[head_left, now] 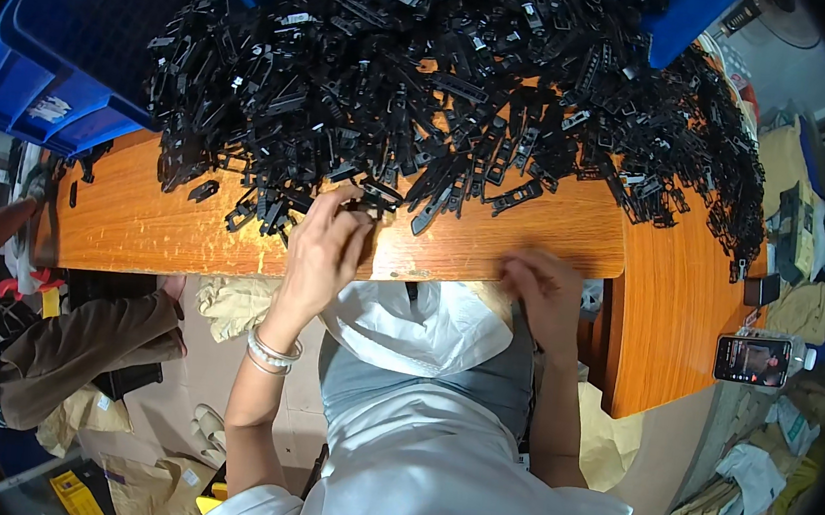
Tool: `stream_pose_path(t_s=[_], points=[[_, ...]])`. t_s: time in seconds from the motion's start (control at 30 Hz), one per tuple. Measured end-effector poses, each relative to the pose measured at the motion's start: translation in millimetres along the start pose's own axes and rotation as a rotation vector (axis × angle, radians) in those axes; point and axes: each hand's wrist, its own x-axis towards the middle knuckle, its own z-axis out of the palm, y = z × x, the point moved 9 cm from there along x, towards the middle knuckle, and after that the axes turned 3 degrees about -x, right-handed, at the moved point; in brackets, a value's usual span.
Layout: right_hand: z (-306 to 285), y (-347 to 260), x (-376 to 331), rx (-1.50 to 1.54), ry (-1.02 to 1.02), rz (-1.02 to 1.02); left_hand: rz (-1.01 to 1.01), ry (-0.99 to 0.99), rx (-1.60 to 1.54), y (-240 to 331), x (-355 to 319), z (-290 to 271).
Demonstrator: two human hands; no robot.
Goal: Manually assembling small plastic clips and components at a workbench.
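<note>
A large heap of small black plastic clip-like pieces [352,70] covers the far part of the wooden table [535,235]. My left hand [325,248] is at the near edge of the heap, its fingers bent and closed around a black plastic piece [369,215] that they partly hide. My right hand [544,297] is over the table's front edge, apart from the heap, and motion smears its fingers. An open white bag [415,333] lies across my lap below the table edge. A small dark piece [412,290] shows at the bag's top.
Blue plastic crates [60,70] stand at the far left, and another blue panel [688,25] rises at the far right. A phone [752,361] stands at the table's right edge. Another person's legs [91,354] are at the left. Brown bags [157,487] lie on the floor.
</note>
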Motion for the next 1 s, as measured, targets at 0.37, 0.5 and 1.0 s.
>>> stream_pose_path(t_s=[0.37,0.5,1.0], points=[[-58,-4,59,-0.465,0.492,-0.063,-0.407,0.272,-0.889,-35,-7,17],[-62,-4,48,-0.407,0.419,-0.112,-0.549,0.017,-1.367,-21,-9,49],[0,-70,-4,-0.318,0.128,-0.404,-0.473,-0.137,-1.289,39,-2,89]])
